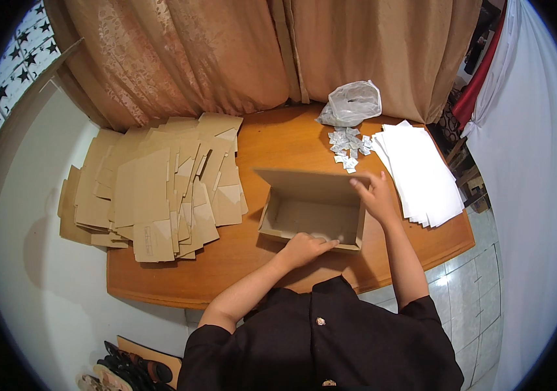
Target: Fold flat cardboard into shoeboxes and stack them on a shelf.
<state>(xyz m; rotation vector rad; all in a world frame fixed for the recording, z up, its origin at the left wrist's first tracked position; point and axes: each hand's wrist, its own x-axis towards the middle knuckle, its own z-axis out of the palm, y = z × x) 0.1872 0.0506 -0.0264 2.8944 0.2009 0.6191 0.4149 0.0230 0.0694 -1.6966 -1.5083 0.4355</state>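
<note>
An assembled brown cardboard box [314,218] stands on the table in front of me, its inside facing up. Its lid flap [304,184] is raised along the far side. My left hand [304,249] grips the near wall, with its fingers along the rim. At the right end of the lid, my right hand [376,197] holds the cardboard between thumb and fingers. A small pale patch shows inside the box beside my left fingers; I cannot make out what it is.
Flat cardboard box blanks [142,186] are heaped on the left of the wooden table [272,140]. Behind the box lie several small white sachets [350,144] and a clear plastic bag [353,104]. White paper sheets [418,173] are stacked at the right. Brown curtains [181,58] hang along the far edge.
</note>
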